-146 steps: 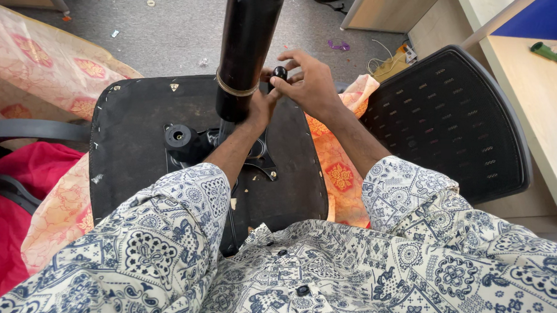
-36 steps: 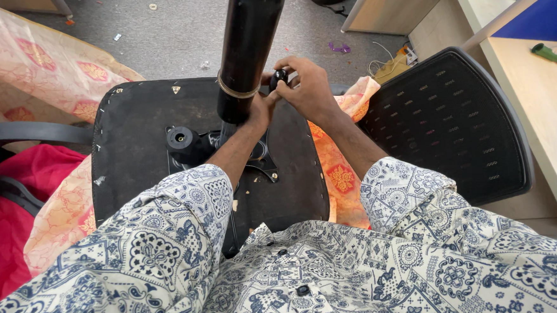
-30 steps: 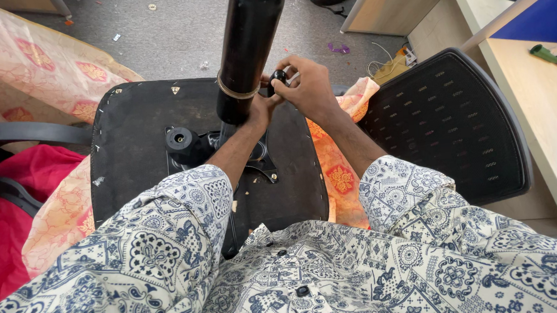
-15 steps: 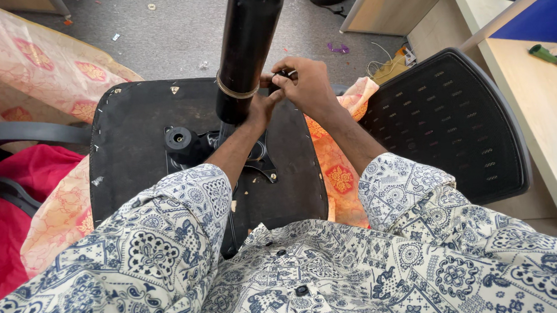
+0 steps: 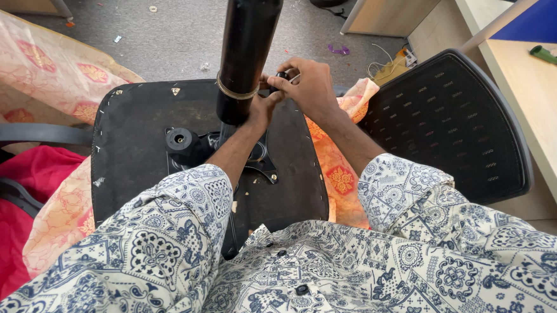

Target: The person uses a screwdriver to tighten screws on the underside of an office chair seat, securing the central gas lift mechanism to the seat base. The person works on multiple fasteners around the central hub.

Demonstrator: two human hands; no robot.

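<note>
An upturned office chair seat [image 5: 138, 145] lies bottom side up in front of me, with its black gas cylinder [image 5: 247, 47] standing up from the metal mechanism plate [image 5: 253, 161]. My left hand [image 5: 262, 108] is pressed against the base of the cylinder, its fingers partly hidden behind it. My right hand [image 5: 310, 85] is curled around a small black knob with a metal stem [image 5: 282, 78] just to the right of the cylinder. A black round knob [image 5: 179, 141] sits on the mechanism to the left.
A black perforated chair backrest [image 5: 448, 122] lies at the right. Orange patterned cloth [image 5: 33, 80] spreads at the left and under the seat; a red cloth [image 5: 2, 209] lies at lower left. A wooden desk [image 5: 542, 98] with a green-handled tool [image 5: 549, 55] runs along the right.
My right hand has shifted slightly left over the small knob and its fingers have closed more around it. The left hand and the chair parts stay where they were.
</note>
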